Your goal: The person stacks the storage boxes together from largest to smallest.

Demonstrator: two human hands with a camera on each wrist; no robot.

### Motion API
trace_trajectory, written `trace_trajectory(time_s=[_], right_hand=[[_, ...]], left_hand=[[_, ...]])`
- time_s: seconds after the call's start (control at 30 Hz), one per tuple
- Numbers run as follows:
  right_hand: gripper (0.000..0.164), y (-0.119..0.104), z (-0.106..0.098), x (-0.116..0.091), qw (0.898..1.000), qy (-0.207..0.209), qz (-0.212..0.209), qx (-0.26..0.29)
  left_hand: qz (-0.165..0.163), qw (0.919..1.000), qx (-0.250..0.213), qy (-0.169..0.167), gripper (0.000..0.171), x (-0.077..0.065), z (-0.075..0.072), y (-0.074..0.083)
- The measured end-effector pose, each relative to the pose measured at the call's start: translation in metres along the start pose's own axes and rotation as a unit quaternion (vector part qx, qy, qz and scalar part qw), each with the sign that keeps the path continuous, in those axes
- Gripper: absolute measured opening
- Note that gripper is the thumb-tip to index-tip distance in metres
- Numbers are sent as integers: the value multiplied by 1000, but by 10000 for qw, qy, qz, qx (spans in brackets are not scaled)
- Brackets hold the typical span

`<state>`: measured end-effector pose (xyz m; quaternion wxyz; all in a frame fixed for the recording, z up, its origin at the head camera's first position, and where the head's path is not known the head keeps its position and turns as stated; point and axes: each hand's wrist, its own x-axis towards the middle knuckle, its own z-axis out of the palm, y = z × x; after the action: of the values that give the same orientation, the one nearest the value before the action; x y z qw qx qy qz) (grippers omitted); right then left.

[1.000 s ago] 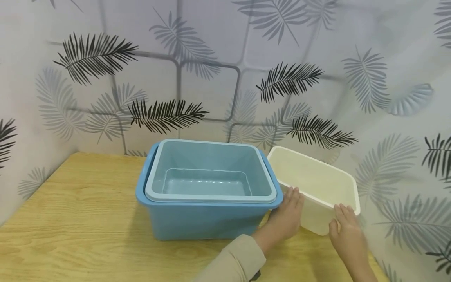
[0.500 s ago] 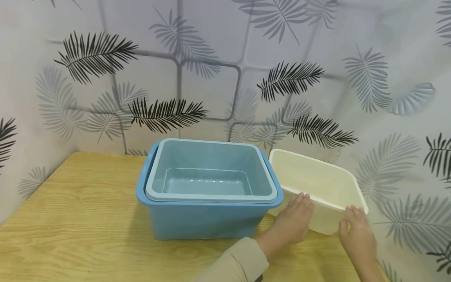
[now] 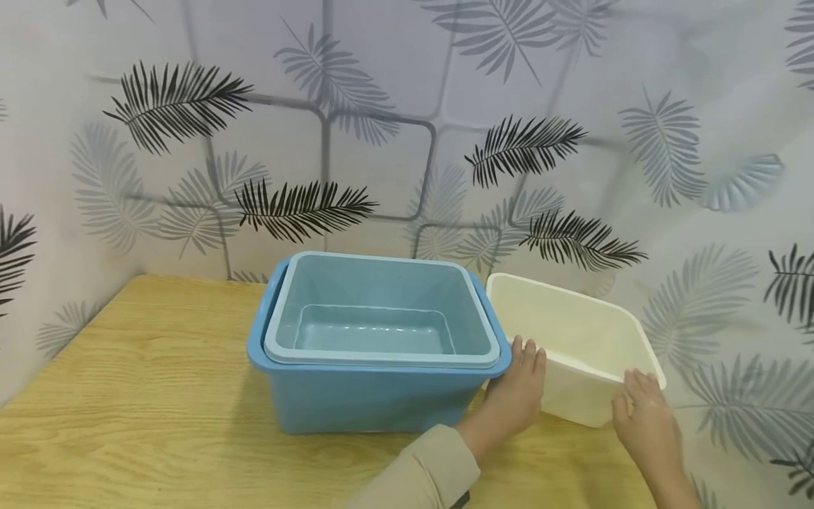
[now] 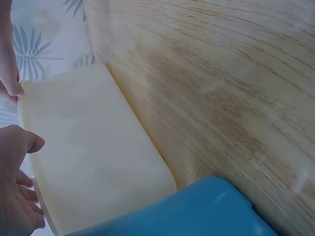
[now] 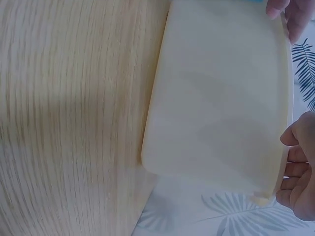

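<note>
A cream plastic bin (image 3: pixel 575 396) stands on the table to the right of a larger blue bin (image 3: pixel 375 401), angled to it. At the near rim of the cream bin my left hand (image 3: pixel 516 389) rests with fingers extended, close to the blue bin's right corner. In the left wrist view, that hand's thumb (image 4: pixel 35 142) is spread away from its fingers. My right hand (image 3: pixel 647 424) holds the rim near the right corner, fingers over the edge and thumb on the outer side. The right wrist view shows this grip beside the bin's outer wall (image 5: pixel 211 98).
A paler blue bin (image 3: pixel 381 358) sits nested inside the blue bin. Behind and to the right, a leaf-patterned cloth (image 3: pixel 394 85) hangs close to the cream bin. The wooden table (image 3: pixel 127 396) extends to the left.
The cream bin has shifted slightly right and nearer, with my right hand on its rim. My left hand went right, then came back left along the rim. The blue bins stay in place.
</note>
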<state>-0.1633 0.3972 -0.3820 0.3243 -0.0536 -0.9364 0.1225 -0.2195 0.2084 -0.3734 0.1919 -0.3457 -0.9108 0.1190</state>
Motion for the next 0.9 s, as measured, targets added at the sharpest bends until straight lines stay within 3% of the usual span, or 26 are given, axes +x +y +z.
trace_trajectory(time_s=[0.13, 0.3, 0.33, 0.4, 0.5, 0.57, 0.73, 0.9], right_hand=[[36, 8, -3, 2, 9999, 109, -19, 58], [28, 24, -10, 13, 9916, 820, -337, 937], [28, 26, -11, 16, 9907, 757, -454, 1038], [33, 28, -13, 20, 9907, 249, -663, 1165], [44, 29, -12, 23, 9877, -680, -848, 1121], [48, 29, -10, 25, 9841, -996, -937, 1134], [45, 32, -3, 25, 9848, -899, -1238, 817], [32, 36, 0, 24, 9864, -455, -1542, 333]], left_hand=[[-181, 9993, -236, 242, 54, -2, -4, 5], [-157, 9959, -257, 857, 43, 0, -7, 6], [-105, 9952, -275, 937, 41, 1, -7, 4], [19, 9941, -384, 1017, 37, 4, -6, 1], [206, 9947, -525, 864, 36, 7, -3, -2], [252, 9948, -505, 844, 37, 9, -1, -3], [171, 9952, -75, 960, 28, 11, 4, -4], [-15, 9969, -524, 592, 31, 12, 3, -4]])
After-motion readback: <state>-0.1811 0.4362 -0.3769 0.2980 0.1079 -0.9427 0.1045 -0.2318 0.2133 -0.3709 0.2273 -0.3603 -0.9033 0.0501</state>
